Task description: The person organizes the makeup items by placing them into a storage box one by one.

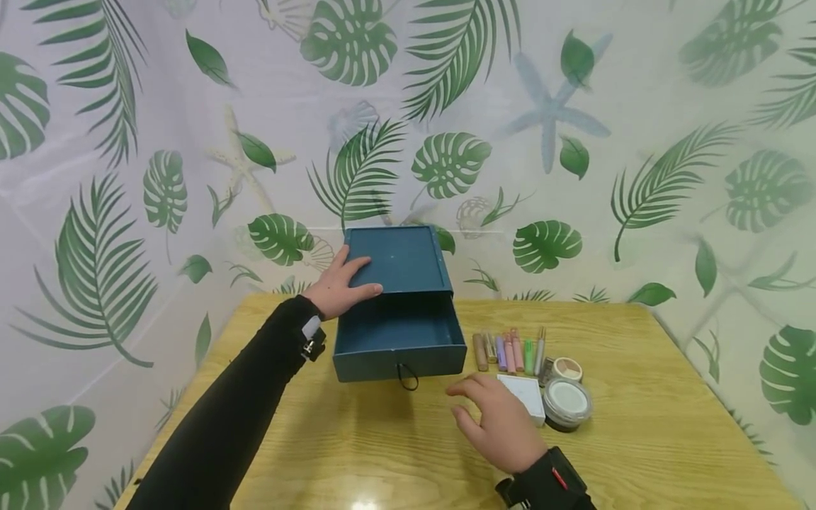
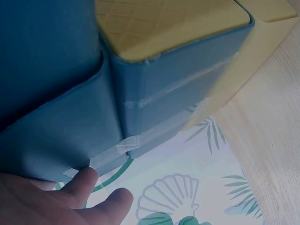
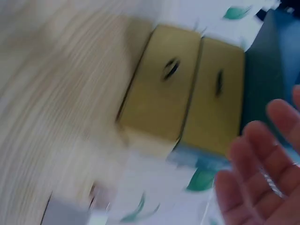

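A blue drawer box [image 1: 398,258] stands at the back of the table, its top drawer [image 1: 400,365] pulled out toward me. That drawer's inside looks bare, and a black loop pull [image 1: 408,379] hangs from its front. My left hand [image 1: 341,287] rests on the box's upper left edge, fingers spread and thumb near the front lip. Clear tape [image 2: 115,151] runs along the blue side by its fingertips. My right hand [image 1: 500,418] hovers in front of the drawer's right corner, fingers loosely bent, holding nothing. Two yellow drawer fronts [image 3: 157,93] with black loops show below in the right wrist view.
Right of the box lie several slim cosmetic tubes [image 1: 510,350] in a row. A white square case [image 1: 524,397], a round compact [image 1: 567,402] and a smaller round pan [image 1: 567,368] sit beside my right hand. A leaf-print cloth [image 1: 548,177] hangs behind the table.
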Demonstrator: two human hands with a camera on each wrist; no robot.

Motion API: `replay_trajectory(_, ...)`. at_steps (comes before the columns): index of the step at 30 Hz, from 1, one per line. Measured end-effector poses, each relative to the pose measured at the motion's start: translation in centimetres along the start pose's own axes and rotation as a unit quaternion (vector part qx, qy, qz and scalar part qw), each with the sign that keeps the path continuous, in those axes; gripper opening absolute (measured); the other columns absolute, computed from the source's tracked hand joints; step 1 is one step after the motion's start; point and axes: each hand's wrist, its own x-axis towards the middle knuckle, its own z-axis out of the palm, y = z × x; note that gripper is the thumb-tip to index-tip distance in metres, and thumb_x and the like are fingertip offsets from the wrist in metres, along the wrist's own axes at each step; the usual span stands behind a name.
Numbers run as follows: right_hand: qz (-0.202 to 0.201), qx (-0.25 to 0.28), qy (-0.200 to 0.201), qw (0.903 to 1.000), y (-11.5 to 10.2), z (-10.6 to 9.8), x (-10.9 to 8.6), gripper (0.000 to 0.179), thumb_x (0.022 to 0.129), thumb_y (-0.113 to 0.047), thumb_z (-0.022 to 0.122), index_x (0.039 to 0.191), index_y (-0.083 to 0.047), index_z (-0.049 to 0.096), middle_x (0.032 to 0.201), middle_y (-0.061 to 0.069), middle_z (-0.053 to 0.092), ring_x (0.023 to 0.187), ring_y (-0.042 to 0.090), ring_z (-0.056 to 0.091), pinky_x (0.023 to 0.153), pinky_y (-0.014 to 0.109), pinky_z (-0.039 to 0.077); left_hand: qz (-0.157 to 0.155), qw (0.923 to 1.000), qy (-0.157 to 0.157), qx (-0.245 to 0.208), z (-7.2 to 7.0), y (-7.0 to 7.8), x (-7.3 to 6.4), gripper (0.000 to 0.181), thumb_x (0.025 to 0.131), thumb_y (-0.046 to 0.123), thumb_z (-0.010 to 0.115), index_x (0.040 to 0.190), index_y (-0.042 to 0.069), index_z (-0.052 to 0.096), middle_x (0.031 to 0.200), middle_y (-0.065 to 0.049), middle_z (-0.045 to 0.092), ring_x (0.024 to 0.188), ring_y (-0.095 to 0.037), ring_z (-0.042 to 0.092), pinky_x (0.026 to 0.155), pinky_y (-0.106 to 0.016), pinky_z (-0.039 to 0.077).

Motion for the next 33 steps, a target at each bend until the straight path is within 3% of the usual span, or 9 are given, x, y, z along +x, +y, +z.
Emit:
replay_trajectory(5,0.065,-0.083,-0.039,0.9937,2.9,-1.4,0.1,0.035,0.091,-0.021,0.075,0.126,-0.015,0.069,0.12,0.008,0.061,0.111,0.033,0.059,0.092,0.051,0.055,-0.001,1.0,0.0,0.0,0.0,0.0,0.0,0.077,0.101,0.045,0.058,0.161,0.008,0.029,0.168,-0.022,-0.006,0.153,-0.042,0.006,0.124,-0.06,0.024)
replay_trajectory(10,0.095,-0.138,-0.056,0.9842,5.7,-2.1,0.0,0.055,0.086,-0.025,0.08,0.137,-0.012,0.064,0.134,0.02,0.057,0.121,0.046,0.053,0.1,0.065,0.048,-0.004,1.0,-0.001,-0.001,-0.1,0.1,-0.1,0.076,0.101,0.045,0.058,0.161,0.008,0.029,0.168,-0.022,-0.006,0.153,-0.042,0.005,0.124,-0.06,0.024)
replay_trajectory(20,0.11,-0.2,-0.13,0.9649,7.7,-1.3,0.5,0.073,0.077,-0.028,0.089,0.143,-0.014,0.06,0.138,0.024,0.057,0.123,0.049,0.054,0.107,0.075,0.036,0.003,0.9999,0.002,-0.015,-0.2,0.1,-0.4,0.081,0.098,0.053,0.059,0.16,0.007,0.031,0.167,-0.023,-0.003,0.153,-0.043,0.006,0.124,-0.061,0.023)
replay_trajectory(26,0.108,-0.215,-0.142,0.96,8.2,-1.0,0.6,0.066,0.079,-0.029,0.087,0.139,-0.016,0.063,0.132,0.018,0.061,0.12,0.048,0.052,0.11,0.073,0.033,-0.002,0.9999,-0.005,-0.012,-0.3,0.0,-0.2,0.079,0.1,0.049,0.059,0.161,0.008,0.029,0.168,-0.021,-0.006,0.153,-0.041,0.005,0.124,-0.059,0.023)
replay_trajectory(33,0.075,-0.253,-0.153,0.9524,8.9,-0.5,1.0,0.062,0.077,-0.035,0.089,0.133,-0.019,0.067,0.126,0.015,0.064,0.117,0.047,0.054,0.104,0.074,0.038,-0.002,0.9999,-0.007,-0.008,-0.4,0.0,-0.1,0.077,0.101,0.047,0.058,0.161,0.008,0.029,0.168,-0.021,-0.006,0.154,-0.04,0.004,0.125,-0.058,0.024)
